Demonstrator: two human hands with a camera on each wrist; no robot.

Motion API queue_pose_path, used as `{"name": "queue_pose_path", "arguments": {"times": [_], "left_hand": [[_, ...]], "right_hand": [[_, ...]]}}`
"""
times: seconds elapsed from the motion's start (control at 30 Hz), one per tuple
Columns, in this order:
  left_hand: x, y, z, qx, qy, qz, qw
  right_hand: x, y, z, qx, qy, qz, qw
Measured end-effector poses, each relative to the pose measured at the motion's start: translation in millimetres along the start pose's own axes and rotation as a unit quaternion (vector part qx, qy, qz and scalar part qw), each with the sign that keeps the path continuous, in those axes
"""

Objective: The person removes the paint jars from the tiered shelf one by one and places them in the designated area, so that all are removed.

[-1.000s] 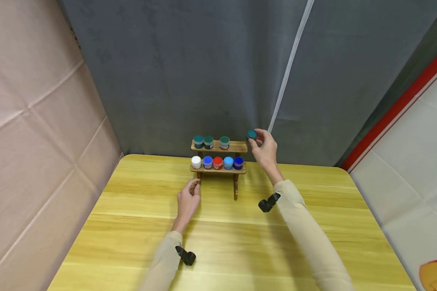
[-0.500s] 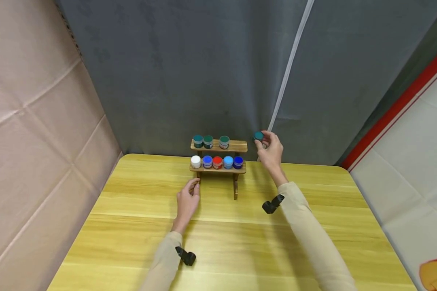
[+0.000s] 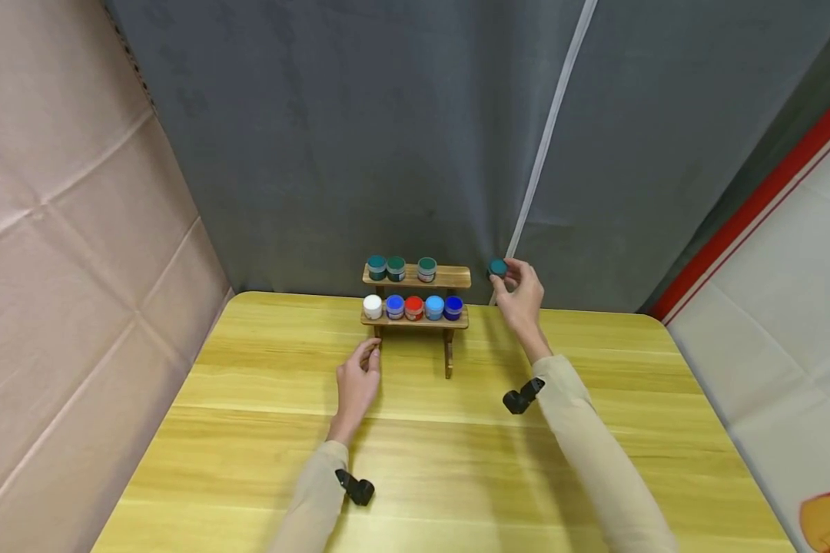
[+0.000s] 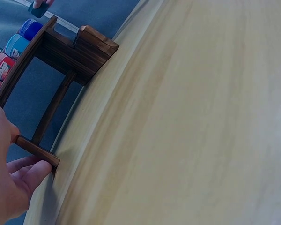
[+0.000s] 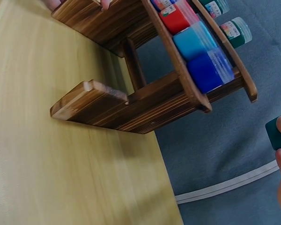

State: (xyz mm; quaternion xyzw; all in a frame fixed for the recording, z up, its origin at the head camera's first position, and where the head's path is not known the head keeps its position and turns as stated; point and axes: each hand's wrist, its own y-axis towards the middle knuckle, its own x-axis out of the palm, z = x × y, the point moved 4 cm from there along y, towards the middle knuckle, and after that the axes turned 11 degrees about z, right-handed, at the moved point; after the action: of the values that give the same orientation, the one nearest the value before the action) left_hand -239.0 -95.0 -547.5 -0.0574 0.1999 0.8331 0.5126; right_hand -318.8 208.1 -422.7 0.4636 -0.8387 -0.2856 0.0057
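A two-tier wooden rack [image 3: 453,277] stands near the table's back edge. My left hand [image 3: 356,384] grips its left foot, with fingers below and around the wood in the left wrist view. My right hand [image 3: 522,299] pinches a teal paint jar [image 3: 497,267] between thumb and fingers, held in the air right of the upper shelf. That shelf bears a teal jar [image 3: 376,267] and a green jar [image 3: 396,268] at left, and another green jar [image 3: 426,269] after a gap. Below stand white [image 3: 373,307], violet-blue, red [image 3: 413,308], light blue and dark blue jars [image 3: 453,308].
The wooden table [image 3: 415,461] spreads in front of the rack. A grey curtain [image 3: 318,153] with a white strip [image 3: 549,123] hangs right behind it. Pale cloth [image 3: 76,307] flanks the left side, and a white panel with a red edge [image 3: 768,200] the right.
My right hand has moved right and slightly down, carrying the teal paint jar away from the upper shelf's right end. My left hand stays at the rack's foot.
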Motion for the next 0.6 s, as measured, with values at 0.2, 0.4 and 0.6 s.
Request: {"name": "queue_pose_path", "arguments": {"times": [0.2,0.4,0.6], "left_hand": [[0.5,-0.3,0.1,0.001,0.001,0.001,1.0],[0.3,-1.1,-0.5,-0.002,0.003,0.0,1.0],[0.6,-1.7,-0.4,0.001,0.006,0.0,1.0]], "right_hand": [[-2,-5.2,10,0.006,0.002,0.005,1.0],[-2,-10.3,17,0.01,-0.009,0.007,0.9999],[0,-14.9,26,0.028,-0.022,-0.002,0.9994]]}}
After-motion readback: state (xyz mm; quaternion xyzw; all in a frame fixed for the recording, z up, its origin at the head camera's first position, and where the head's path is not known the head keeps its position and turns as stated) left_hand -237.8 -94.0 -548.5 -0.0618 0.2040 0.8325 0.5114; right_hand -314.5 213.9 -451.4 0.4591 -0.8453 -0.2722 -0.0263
